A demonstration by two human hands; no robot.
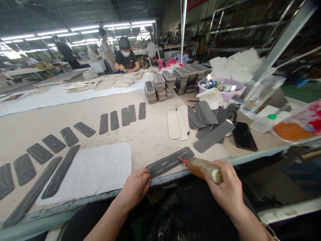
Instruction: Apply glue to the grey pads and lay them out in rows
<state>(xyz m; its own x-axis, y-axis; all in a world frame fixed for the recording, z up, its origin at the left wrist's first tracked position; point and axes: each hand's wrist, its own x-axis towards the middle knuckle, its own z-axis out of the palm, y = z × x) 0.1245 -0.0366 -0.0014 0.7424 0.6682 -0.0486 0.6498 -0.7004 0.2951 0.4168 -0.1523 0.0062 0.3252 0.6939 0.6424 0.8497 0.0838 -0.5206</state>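
Note:
A long dark grey strip [168, 163] with rounded corners lies at the table's front edge, with glossy streaks on its surface. My left hand [139, 182] is closed on its left end, fingers curled over the edge. In my right hand [227, 182] is a squeeze bottle [204, 168] of amber liquid, tilted on its side. The bottle's red nozzle touches or nearly touches the right part of the strip. A white sheet [105, 167] lies left of my left hand, with a streaked dark strip [61, 170] over its left edge.
Several small dark pieces [69, 136] are laid in a curved row. Behind stand stacks of grey-topped pieces [181, 79]. Loose grey pieces [213, 136], cream pieces [174, 124], a phone [244, 136] and a purple basin [230, 95] are on the right. Across the table a person [126, 57] works.

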